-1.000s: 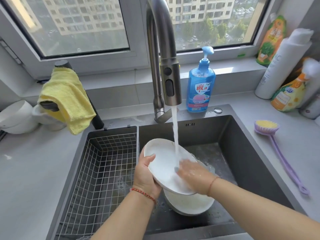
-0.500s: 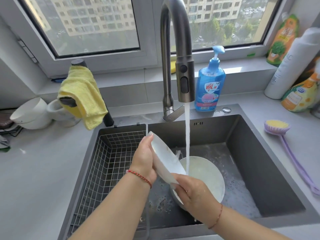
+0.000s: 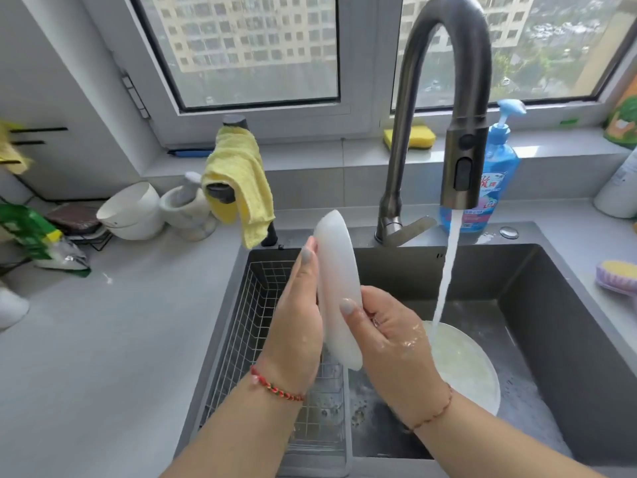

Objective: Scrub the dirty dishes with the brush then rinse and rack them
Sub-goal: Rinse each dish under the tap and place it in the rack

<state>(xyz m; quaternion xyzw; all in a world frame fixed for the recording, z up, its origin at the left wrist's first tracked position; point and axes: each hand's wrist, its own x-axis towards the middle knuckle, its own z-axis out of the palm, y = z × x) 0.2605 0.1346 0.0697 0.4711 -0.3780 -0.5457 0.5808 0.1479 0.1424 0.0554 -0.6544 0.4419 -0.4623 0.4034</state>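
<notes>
We look down from head height at a dark kitchen sink (image 3: 565, 305) that fills the lower middle and right of the frame. In the centre, two wet hands hold a white plate (image 3: 336, 288) upright on its edge, turned so that we see mostly its rim. The left hand (image 3: 296, 326) lies flat against the plate's left face with fingers straight and pointing up. The right hand (image 3: 389, 336) grips the plate's lower right edge, thumb curled over the rim. The plate hangs over the divide between the sink basin and a wire rack basket (image 3: 255, 326) set into the sink's left side.

A tall dark faucet (image 3: 462, 132) arches across the upper right, and a stream of water (image 3: 448, 267) falls from it, missing the held plate and landing on a second white dish (image 3: 465, 367) lying in the basin at lower right, amid suds.

At the far right edge, on the grey counter (image 3: 103, 339), we see part of a purple brush with a yellow head (image 3: 617, 274). Behind the faucet stands a blue soap bottle (image 3: 499, 167), and a yellow sponge (image 3: 410, 138) sits on the window sill. A yellow cloth (image 3: 241, 181) hangs at centre left, beside stacked white bowls (image 3: 132, 212)
</notes>
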